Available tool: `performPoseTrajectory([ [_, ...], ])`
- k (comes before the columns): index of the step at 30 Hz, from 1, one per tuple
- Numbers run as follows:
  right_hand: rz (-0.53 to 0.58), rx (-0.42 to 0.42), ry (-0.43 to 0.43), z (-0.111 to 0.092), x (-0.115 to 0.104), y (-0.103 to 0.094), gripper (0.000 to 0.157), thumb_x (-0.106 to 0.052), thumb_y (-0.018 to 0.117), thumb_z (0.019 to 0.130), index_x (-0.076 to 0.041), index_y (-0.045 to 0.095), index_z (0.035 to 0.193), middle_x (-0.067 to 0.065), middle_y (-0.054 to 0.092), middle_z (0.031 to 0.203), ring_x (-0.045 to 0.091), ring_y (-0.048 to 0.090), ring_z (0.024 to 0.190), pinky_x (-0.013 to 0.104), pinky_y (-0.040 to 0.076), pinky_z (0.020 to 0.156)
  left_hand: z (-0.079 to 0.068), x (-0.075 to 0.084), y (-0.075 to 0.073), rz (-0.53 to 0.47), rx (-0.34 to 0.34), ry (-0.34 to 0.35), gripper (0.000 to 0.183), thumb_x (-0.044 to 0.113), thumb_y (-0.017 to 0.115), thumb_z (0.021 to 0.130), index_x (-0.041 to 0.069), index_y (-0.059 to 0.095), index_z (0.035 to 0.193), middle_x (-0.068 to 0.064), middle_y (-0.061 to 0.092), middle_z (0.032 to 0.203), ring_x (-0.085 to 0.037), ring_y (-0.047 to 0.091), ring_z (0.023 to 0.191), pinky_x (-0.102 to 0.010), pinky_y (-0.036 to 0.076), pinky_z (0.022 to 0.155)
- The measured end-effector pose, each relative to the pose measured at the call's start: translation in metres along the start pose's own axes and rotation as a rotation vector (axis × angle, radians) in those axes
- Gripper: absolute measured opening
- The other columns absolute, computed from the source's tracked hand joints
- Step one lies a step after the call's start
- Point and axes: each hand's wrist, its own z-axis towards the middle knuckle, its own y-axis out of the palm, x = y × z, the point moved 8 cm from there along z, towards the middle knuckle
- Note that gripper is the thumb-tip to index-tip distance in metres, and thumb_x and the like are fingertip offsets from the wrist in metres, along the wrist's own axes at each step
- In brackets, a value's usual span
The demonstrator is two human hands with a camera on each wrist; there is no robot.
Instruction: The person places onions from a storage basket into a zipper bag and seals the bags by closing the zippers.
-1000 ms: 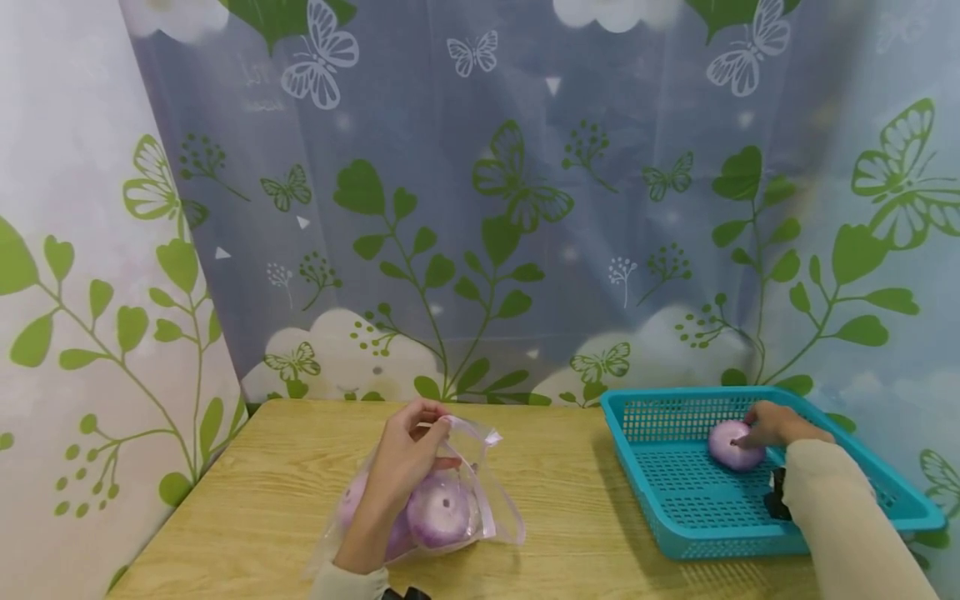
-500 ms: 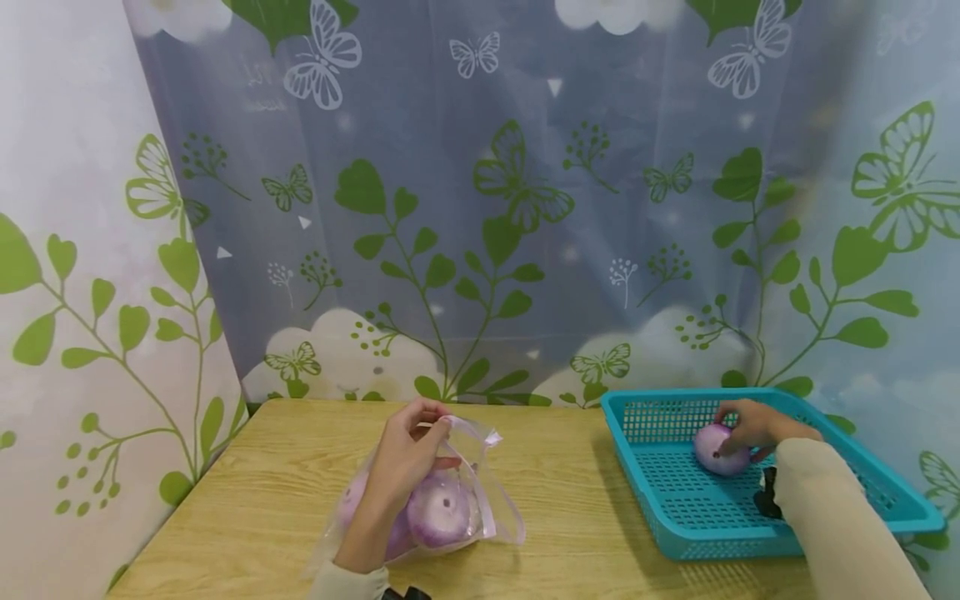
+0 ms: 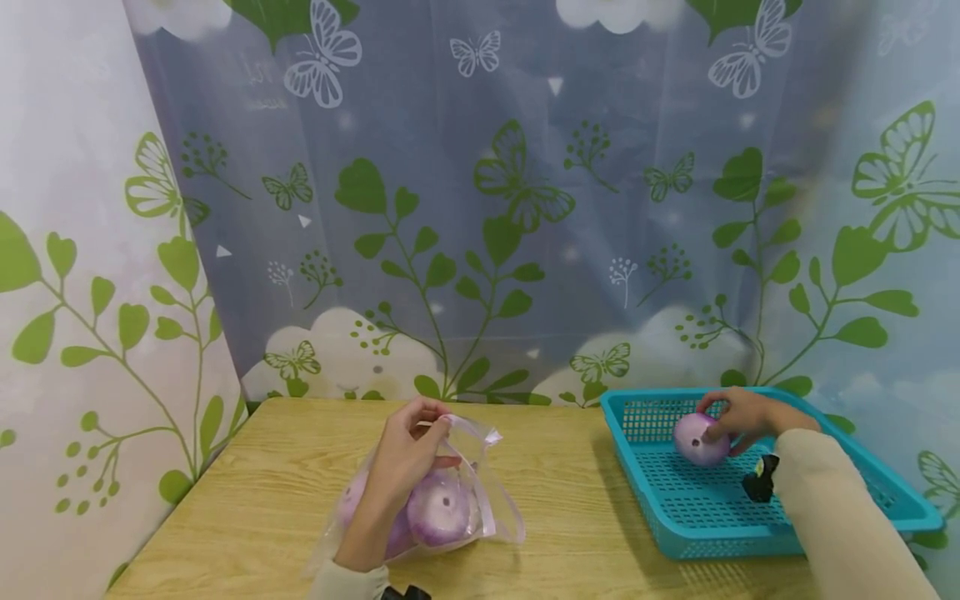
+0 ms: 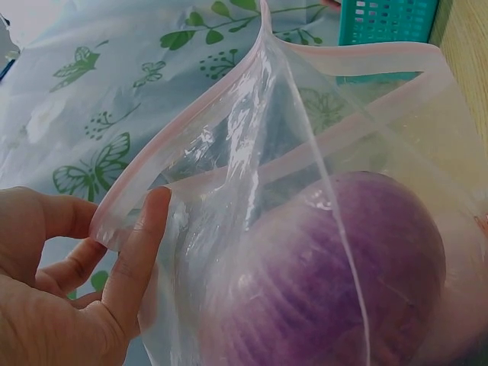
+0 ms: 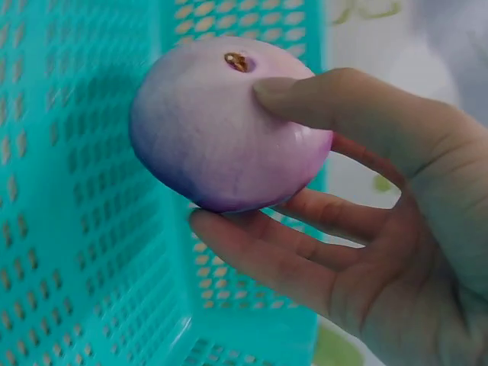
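Note:
My right hand [image 3: 753,417] grips a purple-and-white onion [image 3: 692,442] over the turquoise basket [image 3: 663,533]. In the right wrist view the thumb lies on the pale side of the onion, near its brown stem spot, and the fingers are under it. At the left of the table my left hand [image 3: 411,462] pinches the pink-edged rim of a clear plastic zip bag [image 3: 504,500], whose mouth gapes towards the right. Several more onions [image 3: 441,515] lie inside the bag. One bagged onion [image 4: 358,267] looms large through the plastic in the left wrist view.
The basket stands at the right of the wooden table [image 3: 558,483], with its low slotted walls all round. Butterfly-and-leaf printed cloth [image 3: 465,250] hangs behind the table and along both sides. Bare wood separates bag and basket.
My right hand has moved left across the basket with the onion in its fingers, slightly upwards at the end. The left hand and the bag have stayed in place.

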Motion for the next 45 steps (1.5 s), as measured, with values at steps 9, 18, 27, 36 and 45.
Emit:
performPoseTrajectory([
  [9, 0.032, 0.013, -0.134, -0.002, -0.048, 0.005, 0.059, -0.012, 0.077, 0.091, 0.008, 0.048, 0.138, 0.034, 0.060, 0.121, 0.028, 0.069, 0.096, 0.050, 0.068, 0.077, 0.001, -0.002, 0.000, -0.001, 0.001, -0.010, 0.013, 0.003, 0.059, 0.102, -0.002, 0.063, 0.113, -0.016, 0.059, 0.112, -0.020, 0.063, 0.087, -0.037, 0.069, 0.069],
  [18, 0.006, 0.035, -0.283, -0.005, -0.091, 0.027, 0.057, -0.016, 0.081, 0.089, 0.003, 0.053, 0.135, 0.025, 0.062, 0.115, 0.025, 0.069, 0.091, 0.044, 0.069, 0.074, -0.004, -0.001, 0.003, -0.003, -0.006, -0.009, 0.014, 0.004, 0.059, 0.102, -0.003, 0.062, 0.114, -0.017, 0.059, 0.112, -0.019, 0.062, 0.086, -0.036, 0.069, 0.068],
  [27, -0.049, 0.093, -0.410, -0.014, -0.136, 0.047, 0.052, -0.017, 0.081, 0.087, -0.002, 0.058, 0.131, 0.026, 0.064, 0.121, 0.030, 0.073, 0.098, 0.036, 0.067, 0.070, -0.004, -0.002, 0.005, 0.008, -0.010, -0.004, 0.013, 0.003, 0.058, 0.102, -0.002, 0.062, 0.113, -0.016, 0.059, 0.112, -0.020, 0.062, 0.087, -0.036, 0.069, 0.068],
  [36, -0.131, 0.097, -0.566, -0.021, -0.183, 0.084, 0.050, -0.020, 0.083, 0.084, -0.005, 0.062, 0.127, 0.020, 0.068, 0.115, 0.024, 0.071, 0.094, 0.032, 0.063, 0.075, -0.003, -0.002, 0.004, 0.012, -0.003, -0.016, 0.014, 0.004, 0.059, 0.102, -0.002, 0.063, 0.113, -0.017, 0.060, 0.112, -0.019, 0.064, 0.087, -0.035, 0.069, 0.069],
  [45, -0.180, 0.077, -0.629, -0.027, -0.213, 0.115, 0.047, -0.022, 0.082, 0.085, -0.012, 0.064, 0.127, 0.010, 0.069, 0.115, 0.019, 0.067, 0.097, 0.028, 0.062, 0.078, -0.003, -0.002, 0.005, 0.010, -0.014, -0.009, 0.015, 0.005, 0.059, 0.102, -0.002, 0.063, 0.114, -0.017, 0.060, 0.113, -0.019, 0.063, 0.087, -0.035, 0.069, 0.069],
])
